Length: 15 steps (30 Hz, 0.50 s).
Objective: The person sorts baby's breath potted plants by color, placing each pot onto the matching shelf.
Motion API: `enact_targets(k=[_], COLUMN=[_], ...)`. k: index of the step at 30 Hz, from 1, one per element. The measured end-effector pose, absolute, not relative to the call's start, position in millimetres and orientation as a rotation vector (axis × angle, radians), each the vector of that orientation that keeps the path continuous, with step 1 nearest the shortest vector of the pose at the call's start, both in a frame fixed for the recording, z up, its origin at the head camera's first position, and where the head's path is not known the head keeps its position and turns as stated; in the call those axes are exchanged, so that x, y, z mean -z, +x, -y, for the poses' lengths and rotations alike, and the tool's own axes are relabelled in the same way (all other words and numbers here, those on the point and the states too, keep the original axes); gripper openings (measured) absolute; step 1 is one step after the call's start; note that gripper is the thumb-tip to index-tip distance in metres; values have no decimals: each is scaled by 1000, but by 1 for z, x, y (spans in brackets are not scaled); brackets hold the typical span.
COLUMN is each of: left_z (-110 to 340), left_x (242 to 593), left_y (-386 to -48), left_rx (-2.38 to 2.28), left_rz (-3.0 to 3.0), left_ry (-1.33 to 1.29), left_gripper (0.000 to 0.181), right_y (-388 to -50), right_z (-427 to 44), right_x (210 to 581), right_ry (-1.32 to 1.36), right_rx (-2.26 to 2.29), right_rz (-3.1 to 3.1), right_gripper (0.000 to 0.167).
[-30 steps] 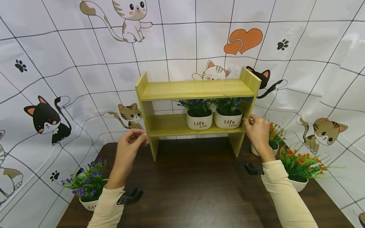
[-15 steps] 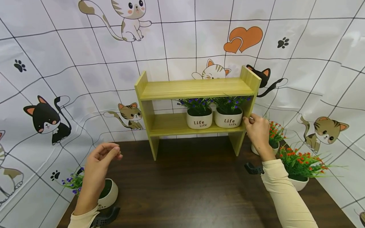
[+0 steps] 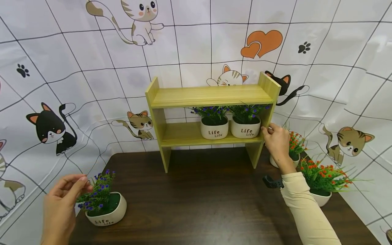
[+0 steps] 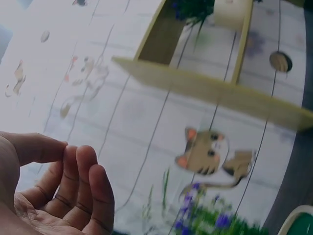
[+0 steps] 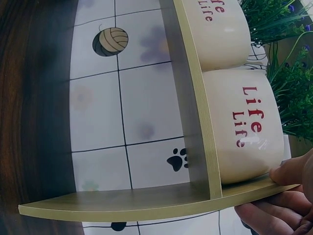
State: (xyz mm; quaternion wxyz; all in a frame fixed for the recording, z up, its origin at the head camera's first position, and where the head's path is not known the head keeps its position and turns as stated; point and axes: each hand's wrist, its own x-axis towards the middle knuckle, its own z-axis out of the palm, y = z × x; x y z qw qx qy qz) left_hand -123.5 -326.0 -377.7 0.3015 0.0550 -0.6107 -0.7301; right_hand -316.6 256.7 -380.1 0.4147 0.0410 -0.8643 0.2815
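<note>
A small light-wood shelf (image 3: 211, 97) stands at the back of the table. Two white "Life" pots with purple flowers, the left one (image 3: 214, 129) and the right one (image 3: 246, 127), share its middle board. My right hand (image 3: 277, 143) grips the shelf's right side panel; in the right wrist view the thumb (image 5: 293, 169) is on the inner face beside a pot and the fingers are outside. At the table's left, my left hand (image 3: 62, 204) hangs loosely curled with nothing in it, beside another purple-flowered pot (image 3: 107, 214). Whether it touches the flowers I cannot tell.
On the right, an orange-flowered pot (image 3: 320, 195) stands near the table edge, and another orange-flowered plant (image 3: 295, 143) is partly hidden behind my right hand. A white sheet with cat prints (image 3: 196, 44) hangs behind the dark table (image 3: 208, 204).
My left hand has moved from beside the shelf's left panel, left and down to the purple-flowered pot on the table. My right hand has stayed on the right panel.
</note>
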Motion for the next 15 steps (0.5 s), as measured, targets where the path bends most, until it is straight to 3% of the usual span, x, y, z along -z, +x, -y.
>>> enact_targets(k=[10,15], left_z=[367,379], left_x=[392,404], left_y=[-100,-92], left_rx=[1918,1885], left_rz=[1314,1263], left_ry=[262,344], left_gripper=[8,5], right_y=[-315,-315], right_z=[-254,-255], right_x=[377,378], right_ry=[103,97], right_rx=[-701,-707], right_rz=[2178,2178], right_gripper=[28,23])
